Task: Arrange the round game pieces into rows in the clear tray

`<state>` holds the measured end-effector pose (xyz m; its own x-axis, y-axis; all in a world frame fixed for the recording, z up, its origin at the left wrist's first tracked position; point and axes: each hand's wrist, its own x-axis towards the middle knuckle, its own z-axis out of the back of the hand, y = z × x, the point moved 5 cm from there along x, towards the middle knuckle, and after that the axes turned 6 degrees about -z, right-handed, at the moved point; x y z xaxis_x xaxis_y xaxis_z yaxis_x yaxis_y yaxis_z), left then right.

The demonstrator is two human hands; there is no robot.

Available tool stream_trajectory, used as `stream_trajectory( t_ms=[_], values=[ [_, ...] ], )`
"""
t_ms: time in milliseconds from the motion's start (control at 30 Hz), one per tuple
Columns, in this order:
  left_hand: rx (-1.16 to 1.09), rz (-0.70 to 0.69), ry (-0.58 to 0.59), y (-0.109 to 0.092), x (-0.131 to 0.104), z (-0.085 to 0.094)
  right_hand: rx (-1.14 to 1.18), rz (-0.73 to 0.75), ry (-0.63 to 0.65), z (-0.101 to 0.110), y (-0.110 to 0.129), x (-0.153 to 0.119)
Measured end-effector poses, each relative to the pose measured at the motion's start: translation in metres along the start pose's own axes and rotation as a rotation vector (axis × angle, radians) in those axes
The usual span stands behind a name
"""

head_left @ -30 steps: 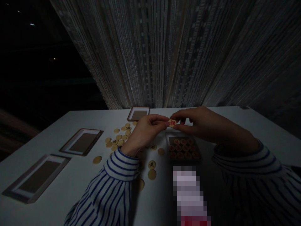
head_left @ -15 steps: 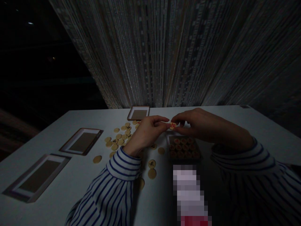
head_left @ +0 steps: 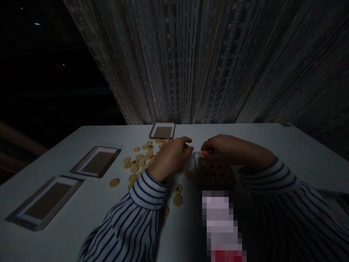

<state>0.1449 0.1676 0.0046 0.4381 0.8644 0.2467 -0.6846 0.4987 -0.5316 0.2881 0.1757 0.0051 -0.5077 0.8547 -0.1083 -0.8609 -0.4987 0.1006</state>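
Observation:
My right hand [head_left: 225, 149] pinches a round xiangqi piece [head_left: 203, 154] with a red character, just above the back left part of a small box [head_left: 196, 163]. Inside that box, rows of red-marked pieces [head_left: 215, 174] lie partly in the hand's shadow. My left hand [head_left: 174, 156] hovers left of the box, thumb and forefinger apart, with nothing visible in it. Beneath and beside it are many loose wooden pieces [head_left: 141, 163], some bearing black characters and others plain side up. Part of this pile is hidden by my left hand and sleeve.
Three shallow framed trays or lids lie on the white table [head_left: 109, 222]: one at the back [head_left: 162, 130], one at the left [head_left: 96, 162], one at the front left [head_left: 45, 203]. A string curtain [head_left: 174, 62] hangs behind the table. A pixelated patch covers the front middle.
My left hand has let go of the red-marked piece and drawn away to the left. My right hand has brought the piece down and closer, over the box.

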Motion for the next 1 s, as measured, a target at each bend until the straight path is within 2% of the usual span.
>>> stream_trajectory(
  t_ms=[233,433,767,1000],
  values=[
    [0.044,-0.019,0.002,-0.001,-0.001,0.001,-0.062,0.030,0.049,-0.016,0.007,0.006],
    [0.128,-0.016,0.052,-0.003,-0.002,0.000,-0.065,0.094,0.069,-0.027,0.006,0.011],
    [0.213,-0.052,0.084,-0.004,-0.003,0.000,-0.050,0.099,0.097,-0.034,0.002,0.015],
    [0.308,-0.026,0.112,-0.003,-0.002,0.000,-0.048,0.079,0.094,-0.039,-0.003,0.018]
  ],
)
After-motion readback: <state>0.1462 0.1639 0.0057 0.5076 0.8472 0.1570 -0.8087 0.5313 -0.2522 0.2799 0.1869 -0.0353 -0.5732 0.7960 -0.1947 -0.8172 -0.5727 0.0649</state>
